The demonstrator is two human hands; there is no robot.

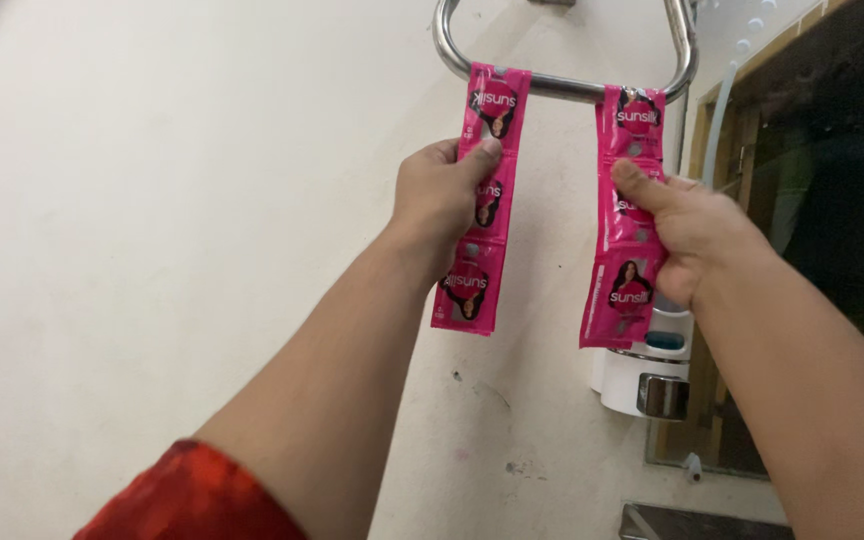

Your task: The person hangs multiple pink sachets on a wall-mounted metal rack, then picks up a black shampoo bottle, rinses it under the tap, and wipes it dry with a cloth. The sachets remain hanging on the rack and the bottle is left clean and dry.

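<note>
— Hanging over the bar point(592, 90) already, both of them? How far along does it look?

— Both pink sachet strips are draped on the metal bar. The left strip point(480, 200) falls from the bar's left part, the right strip point(627, 220) from its right part, with bare wall between them. So the hanging itself looks done; I'd judge what is left is straightening or letting go.

— And the hands?

— Well apart, one on each strip. The left hand point(437, 205) pinches the left strip near its upper sachet, thumb on the front, fingers behind. The right hand point(687, 235) is clamped on the middle of the right strip, thumb pressed across the front. Neither has released.

— Do the strips hang even?

— Roughly. Each shows three sachets down the front; the right one's bottom edge reaches a little lower. What hangs behind the bar I cannot tell.

— What about the wall?

— Cream plaster point(152, 250), scuffed, with small dark marks lower down. The bar is a shiny steel loop fixed high up.

— Anything else nearby?

— A white dispenser point(647, 385) with a chrome button sits on the wall just below the right strip. To the right is a dark wood-framed opening point(832, 180). A red sleeve point(187, 495) shows on the left arm.
</note>
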